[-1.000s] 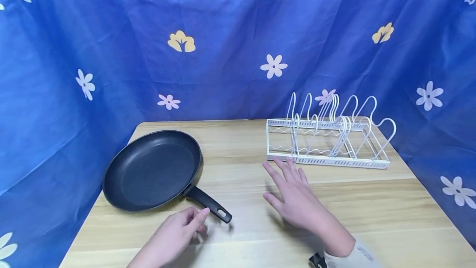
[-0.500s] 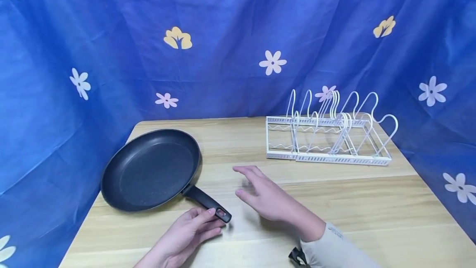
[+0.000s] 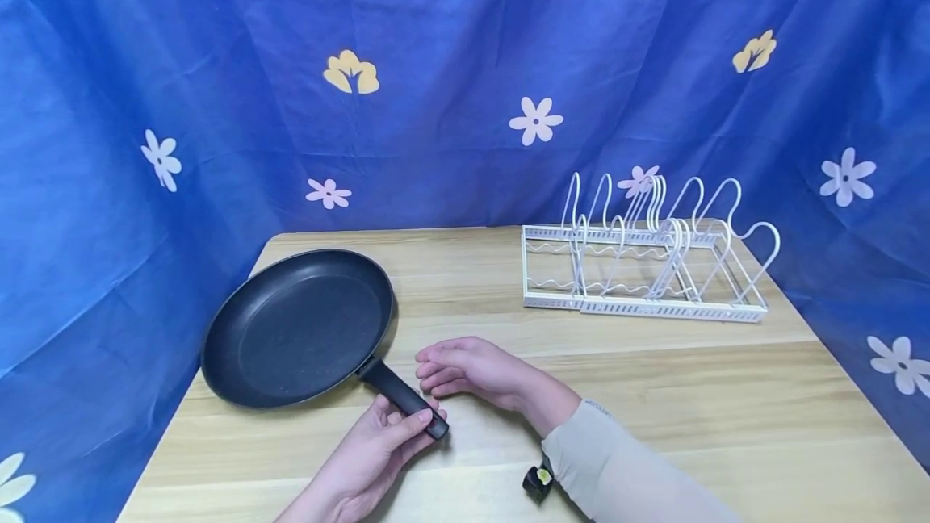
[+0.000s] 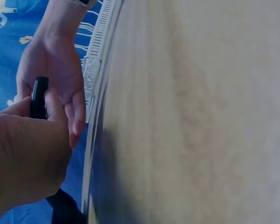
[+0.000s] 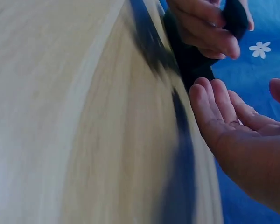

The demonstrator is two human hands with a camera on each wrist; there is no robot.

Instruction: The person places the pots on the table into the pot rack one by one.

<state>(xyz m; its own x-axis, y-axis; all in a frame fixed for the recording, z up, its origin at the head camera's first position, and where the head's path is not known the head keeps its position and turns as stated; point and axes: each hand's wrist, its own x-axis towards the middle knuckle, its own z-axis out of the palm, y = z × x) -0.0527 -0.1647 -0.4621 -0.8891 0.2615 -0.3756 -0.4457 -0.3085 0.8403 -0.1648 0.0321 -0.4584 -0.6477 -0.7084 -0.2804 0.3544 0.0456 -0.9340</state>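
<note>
A black frying pan [image 3: 305,333] sits at the left of the wooden table, its handle [image 3: 395,387] pointing toward the front right. My left hand [image 3: 378,454] grips the handle near its end, thumb on top and fingers underneath. In the left wrist view the handle's tip [image 4: 39,95] sticks up between thumb and fingers. My right hand [image 3: 472,370] is just right of the handle, apart from it, with its fingers loosely bent and nothing in them. The right wrist view shows this right hand [image 5: 238,116] palm up below the left hand [image 5: 205,28].
A white wire rack [image 3: 647,265] with several upright loops stands at the back right of the table [image 3: 654,410]. Blue patterned cloth [image 3: 436,103] hangs behind and at both sides. A small black device [image 3: 538,481] is at the right sleeve.
My left hand has moved right and taken hold of the pan handle. My right hand has moved left from near the rack toward the handle. The pan has barely shifted.
</note>
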